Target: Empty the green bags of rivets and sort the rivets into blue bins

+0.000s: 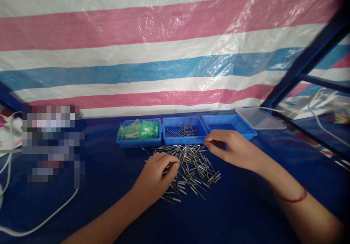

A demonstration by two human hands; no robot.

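Note:
A loose pile of silver blind rivets [195, 167] lies on the dark blue table, their thin pins pointing every way. My left hand [158, 173] is closed over the pile's left side, thumb and forefinger pinched together; what they hold, if anything, is hidden. Near the front edges of the middle blue bin [177, 141] and the right blue bin [247, 132], my right hand [232, 147] is closed in a pinch. Nothing I can name shows between its fingertips. Several rivets [186, 130] lie inside the middle bin.
The left blue bin [139, 143] holds green-tinted plastic packets [147, 129]. A clear plastic lid [261, 118] lies at the back right. White cables [41, 231] run along the left. A striped plastic sheet [164, 65] hangs behind, with a blue metal frame [295, 69] at right.

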